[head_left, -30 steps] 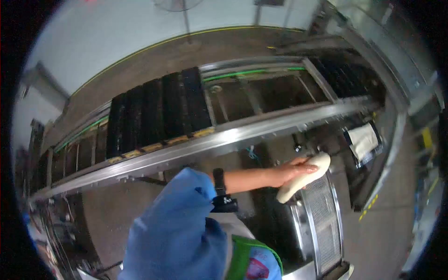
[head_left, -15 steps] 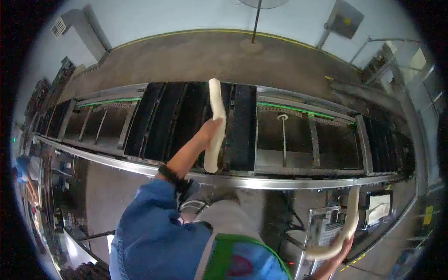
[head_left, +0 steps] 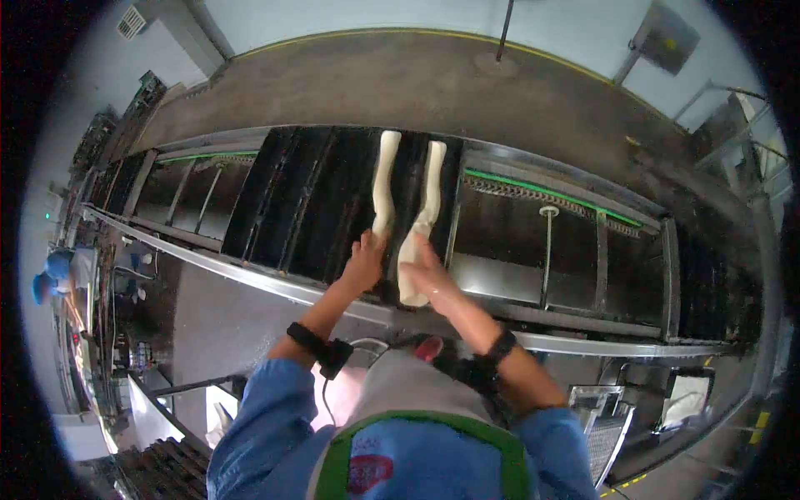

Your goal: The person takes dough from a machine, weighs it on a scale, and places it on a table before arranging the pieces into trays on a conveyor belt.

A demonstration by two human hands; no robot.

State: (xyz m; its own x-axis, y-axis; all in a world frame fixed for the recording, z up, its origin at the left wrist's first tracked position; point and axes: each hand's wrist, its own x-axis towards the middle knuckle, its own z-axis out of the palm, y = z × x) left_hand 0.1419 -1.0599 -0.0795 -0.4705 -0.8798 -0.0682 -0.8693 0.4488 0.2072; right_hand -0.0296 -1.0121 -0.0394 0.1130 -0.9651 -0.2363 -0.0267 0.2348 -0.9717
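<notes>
Left dough strip + right dough strip side by side on black conveyor tray, mid-scene. L hand, R hand: fingers curled round near ends. Prob soft, stretchy, light; support mid-length.

**You're on a food-factory production line, not in a kitchen.**
In front of you a long conveyor runs the full width of the view. It has a steel rail along its near edge, rows of black trays and a green guide strip. Two pale dough strips lie lengthwise on the trays. Beyond the line you see a bare concrete floor edged with a painted yellow line, and a grey box on the wall. Far to your left another person in a blue cap is working, and a wire-mesh steel machine stands low on your right.
</notes>
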